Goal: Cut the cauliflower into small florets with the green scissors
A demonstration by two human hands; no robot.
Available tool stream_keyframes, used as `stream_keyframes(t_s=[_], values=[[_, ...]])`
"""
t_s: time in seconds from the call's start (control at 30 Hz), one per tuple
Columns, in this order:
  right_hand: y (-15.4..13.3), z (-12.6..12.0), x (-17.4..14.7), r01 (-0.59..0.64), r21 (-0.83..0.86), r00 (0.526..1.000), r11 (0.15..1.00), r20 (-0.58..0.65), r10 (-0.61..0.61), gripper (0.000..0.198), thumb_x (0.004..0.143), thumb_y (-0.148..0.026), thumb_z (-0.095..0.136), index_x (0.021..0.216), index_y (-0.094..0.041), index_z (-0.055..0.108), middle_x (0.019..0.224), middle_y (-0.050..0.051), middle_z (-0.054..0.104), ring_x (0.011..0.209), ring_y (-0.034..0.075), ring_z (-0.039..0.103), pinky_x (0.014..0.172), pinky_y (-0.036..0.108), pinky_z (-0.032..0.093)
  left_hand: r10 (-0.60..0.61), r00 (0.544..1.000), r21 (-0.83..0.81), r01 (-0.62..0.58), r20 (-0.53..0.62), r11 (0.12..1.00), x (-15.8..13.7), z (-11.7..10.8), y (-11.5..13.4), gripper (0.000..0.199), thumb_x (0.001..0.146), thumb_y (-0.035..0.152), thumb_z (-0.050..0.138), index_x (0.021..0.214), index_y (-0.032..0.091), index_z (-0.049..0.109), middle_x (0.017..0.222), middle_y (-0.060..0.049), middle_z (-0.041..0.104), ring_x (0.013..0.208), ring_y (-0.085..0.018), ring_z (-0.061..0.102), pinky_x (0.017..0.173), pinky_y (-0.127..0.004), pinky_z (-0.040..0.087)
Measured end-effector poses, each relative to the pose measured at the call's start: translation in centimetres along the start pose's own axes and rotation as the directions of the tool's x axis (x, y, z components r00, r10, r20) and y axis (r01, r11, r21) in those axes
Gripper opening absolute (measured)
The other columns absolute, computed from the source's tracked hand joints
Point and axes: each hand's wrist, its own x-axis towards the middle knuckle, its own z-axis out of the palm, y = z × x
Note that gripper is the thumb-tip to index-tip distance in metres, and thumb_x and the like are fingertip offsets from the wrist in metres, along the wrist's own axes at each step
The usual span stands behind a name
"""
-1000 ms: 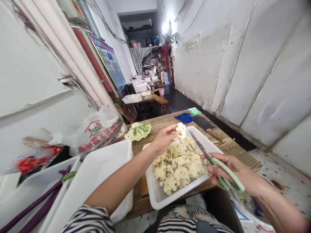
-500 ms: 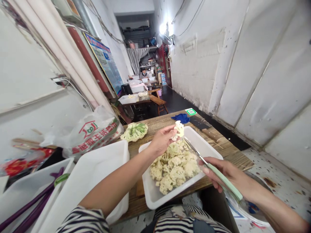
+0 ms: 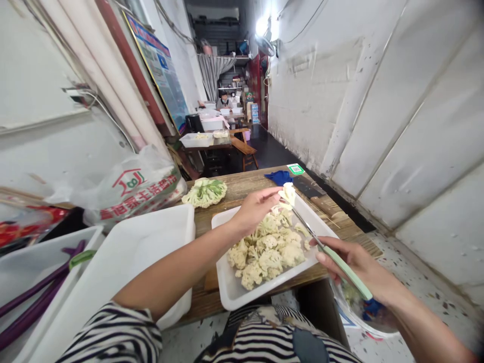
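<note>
My left hand [image 3: 258,210] pinches a small cauliflower floret [image 3: 288,193] above the far end of a white plastic tray [image 3: 226,298]. In my right hand [image 3: 357,264] is a slim knife [image 3: 348,272] with a pale green handle. Its narrow metal blade points up and left, with the tip at the floret's underside; whether it cuts into it I cannot tell. Below both hands, a heap of cauliflower florets [image 3: 266,252] lies in the tray. A larger piece of cauliflower [image 3: 206,192], green stems facing up, rests on the wooden table [image 3: 242,185] left of the tray.
A cleaver [image 3: 308,186] and a blue cloth [image 3: 279,177] lie at the table's far right. On the left stand a white bin [image 3: 151,242], purple eggplants [image 3: 45,292] in another bin, and a plastic bag [image 3: 132,186]. A person [image 3: 224,102] sits at a far table.
The floret in my left hand has turned, and the knife tip now meets its underside. A few small pieces now lie at the tray's right side. The whole view has shifted slightly.
</note>
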Motion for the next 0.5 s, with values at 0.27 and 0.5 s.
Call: stream_keyframes(t_s=[0.27, 0.5], values=[[0.1, 0.1, 0.4, -0.008, -0.06, 0.999, 0.998, 0.034, 0.01, 0.037, 0.077, -0.052, 0.069, 0.091, -0.019, 0.064, 0.051, -0.006, 0.048, 0.045, 0.012, 0.051, 0.044, 0.022, 0.04, -0.036, 0.999, 0.159, 0.034, 0.004, 0.987, -0.1, 0.4, 0.3, 0.022, 0.079, 0.013, 0.064, 0.099, 0.012, 0.074, 0.093, -0.008, 0.072, 0.073, -0.013, 0.06, 0.068, -0.025, 0.048], [0.1, 0.8, 0.5, -0.083, 0.025, 0.996, 0.996, 0.042, 0.082, 0.038, 0.074, -0.052, 0.07, 0.063, -0.021, 0.052, 0.049, -0.006, 0.05, 0.04, 0.011, 0.052, 0.037, 0.02, 0.04, -0.163, 0.984, 0.069, 0.159, 0.065, 0.985, 0.8, -0.3, -1.0, 0.013, 0.074, 0.018, 0.073, 0.085, 0.012, 0.074, 0.079, -0.006, 0.069, 0.067, -0.011, 0.061, 0.063, -0.024, 0.048]])
